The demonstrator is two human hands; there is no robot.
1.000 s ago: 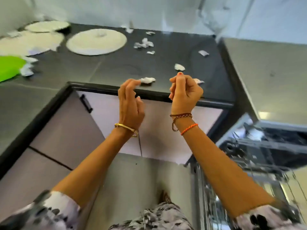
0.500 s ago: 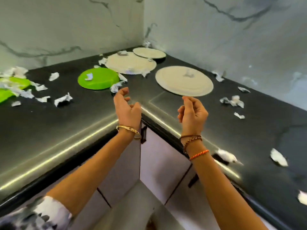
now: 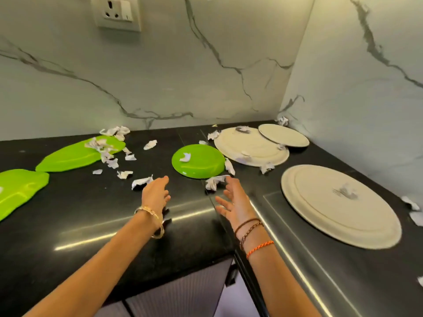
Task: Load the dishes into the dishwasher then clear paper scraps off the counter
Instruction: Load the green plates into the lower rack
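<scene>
Both hands, left hand (image 3: 155,194) and right hand (image 3: 235,202), reach empty with fingers spread; green plate (image 3: 198,160) lies just beyond them on the desk (image 3: 80,207). Best to tip its scrap (image 3: 185,157) off, then grip opposite rims.

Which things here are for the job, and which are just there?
For the job:
round green plate
green leaf-shaped plates
three cream plates
paper scraps
counter
both hands, open: left hand, right hand

Just there:
wall socket
marble wall
cupboard doors
</scene>
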